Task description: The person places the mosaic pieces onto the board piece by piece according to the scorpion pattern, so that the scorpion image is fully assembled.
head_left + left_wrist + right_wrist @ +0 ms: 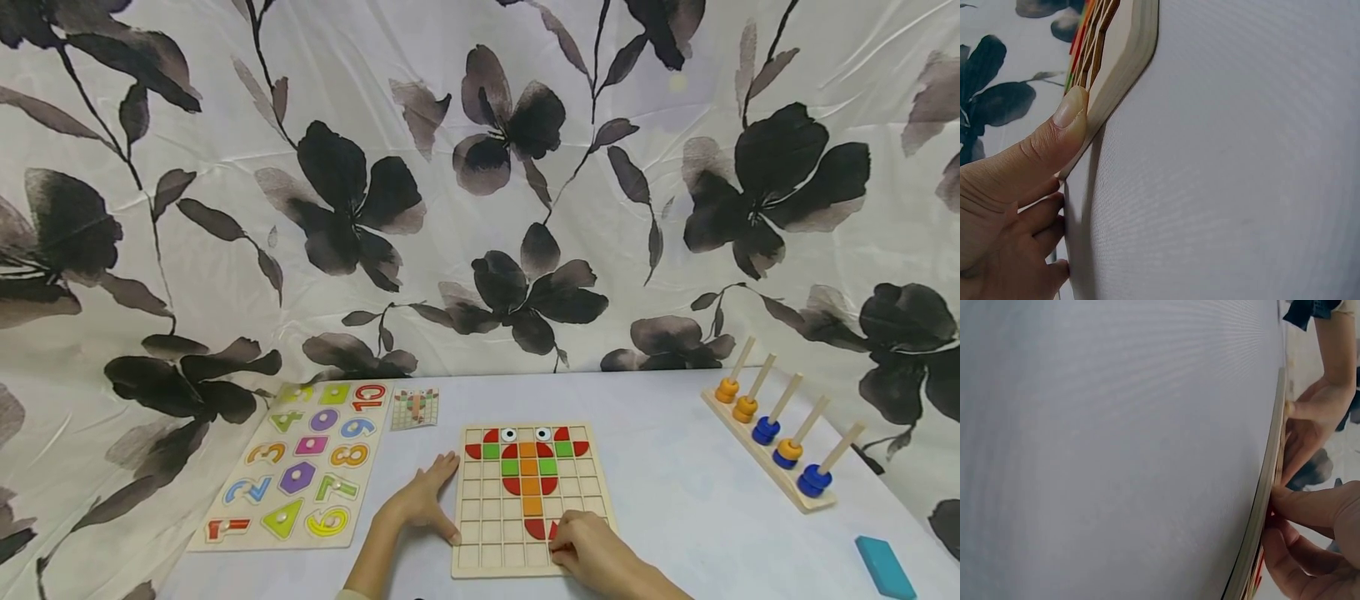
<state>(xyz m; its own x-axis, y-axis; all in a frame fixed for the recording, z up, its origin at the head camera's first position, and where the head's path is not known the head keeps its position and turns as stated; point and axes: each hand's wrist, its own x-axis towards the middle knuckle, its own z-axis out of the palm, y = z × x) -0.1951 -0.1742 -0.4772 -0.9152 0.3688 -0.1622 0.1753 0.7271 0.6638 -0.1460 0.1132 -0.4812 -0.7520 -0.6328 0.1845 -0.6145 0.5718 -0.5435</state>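
My left hand (424, 500) lies at the left side of a wooden grid board (483, 560), fingers spread. Its thumb (1063, 128) touches the board's edge in the left wrist view. My right hand (592, 550) is over the lower right part of the grid, pinching a small red piece (553, 529) between thumb and fingertips, largely hidden by them. It is right beside a red quarter-circle piece (535, 528) set in the grid. Above run orange square pieces (531, 485), with red and green pieces at their sides and two eye pieces (508, 435) near the top.
Left of the board lies a number-and-shape puzzle (300, 467). A small picture card (414, 409) is behind, showing a similar pattern. At the right stand a peg stacker (772, 442) with orange and blue rings and a teal block (885, 567). A floral cloth (517, 208) hangs behind the table.
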